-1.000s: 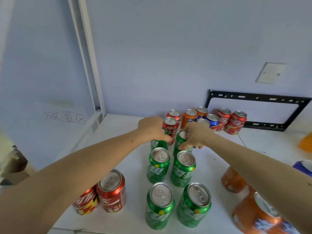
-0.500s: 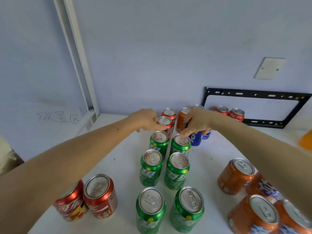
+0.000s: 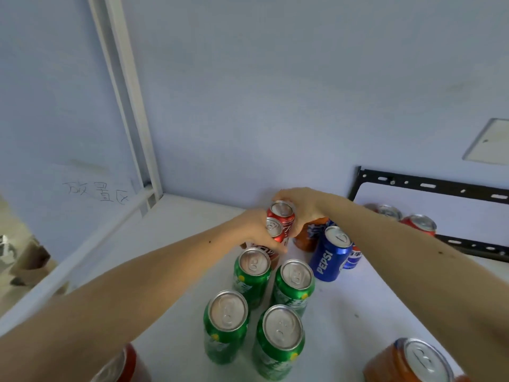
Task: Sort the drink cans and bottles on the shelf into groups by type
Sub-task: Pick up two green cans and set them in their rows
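Observation:
Two red cola cans stand near the back wall. My left hand [image 3: 254, 230] wraps the nearer red can [image 3: 276, 230] from the left. My right hand [image 3: 301, 206] grips the farther red can [image 3: 281, 213] from the right and behind. In front of them stand several green cans in two rows, the closest to my hands being one green can [image 3: 252, 267] and another [image 3: 294, 279]. A blue Pepsi can [image 3: 329, 253] stands to the right, with a second blue can [image 3: 352, 256] behind it. An orange can [image 3: 309, 235] sits partly hidden under my right wrist.
Two more red cans [image 3: 417, 224] stand at the back right by a black metal bracket [image 3: 429, 186]. An orange can [image 3: 410, 362] is at the bottom right, a red can [image 3: 121, 368] at the bottom left. A white frame post [image 3: 129, 106] and shelf rail [image 3: 82, 244] border the left.
Both hands have left the green cans and reached farther back, closing on the two red cans. The view has shifted closer and to the left.

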`<action>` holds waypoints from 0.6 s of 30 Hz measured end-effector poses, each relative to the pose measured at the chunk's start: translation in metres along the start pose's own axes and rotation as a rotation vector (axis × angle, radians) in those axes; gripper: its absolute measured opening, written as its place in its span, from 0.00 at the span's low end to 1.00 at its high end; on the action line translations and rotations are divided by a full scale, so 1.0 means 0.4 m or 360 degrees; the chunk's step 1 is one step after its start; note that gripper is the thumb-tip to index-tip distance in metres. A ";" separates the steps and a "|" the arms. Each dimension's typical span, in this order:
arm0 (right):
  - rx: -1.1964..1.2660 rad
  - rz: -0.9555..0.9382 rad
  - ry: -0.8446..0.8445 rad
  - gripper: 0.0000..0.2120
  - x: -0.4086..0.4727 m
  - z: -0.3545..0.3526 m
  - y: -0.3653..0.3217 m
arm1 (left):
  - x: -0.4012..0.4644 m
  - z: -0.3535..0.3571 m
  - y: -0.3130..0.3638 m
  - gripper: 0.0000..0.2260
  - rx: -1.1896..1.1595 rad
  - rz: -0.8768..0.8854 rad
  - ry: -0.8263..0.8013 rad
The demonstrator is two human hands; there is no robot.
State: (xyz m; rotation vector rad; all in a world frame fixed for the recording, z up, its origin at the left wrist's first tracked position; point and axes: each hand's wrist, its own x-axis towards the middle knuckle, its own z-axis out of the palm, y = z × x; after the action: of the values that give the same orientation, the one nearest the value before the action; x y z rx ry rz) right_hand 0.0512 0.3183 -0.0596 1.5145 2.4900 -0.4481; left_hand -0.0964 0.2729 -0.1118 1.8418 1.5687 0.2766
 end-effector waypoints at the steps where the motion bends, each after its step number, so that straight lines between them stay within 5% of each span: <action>1: -0.0003 -0.0043 -0.0006 0.37 0.011 0.005 0.001 | 0.006 0.002 -0.006 0.29 -0.0004 -0.0028 0.0004; 6: -0.0017 -0.0125 0.0098 0.33 0.044 0.024 0.010 | 0.009 -0.005 -0.020 0.29 -0.0072 -0.0115 0.0016; 11: -0.0060 -0.0111 0.0217 0.33 0.033 -0.001 0.003 | -0.039 -0.054 -0.015 0.19 -0.0237 -0.0203 0.0089; 18: 0.0009 -0.0012 0.0456 0.32 -0.040 -0.105 -0.108 | -0.189 -0.214 -0.067 0.26 -0.0290 -0.0203 0.0319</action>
State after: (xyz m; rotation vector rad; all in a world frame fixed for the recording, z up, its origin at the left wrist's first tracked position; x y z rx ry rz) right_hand 0.0198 0.3013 -0.0084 1.6773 2.7076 -0.2539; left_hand -0.1850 0.2342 -0.0450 1.6069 1.7274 0.5408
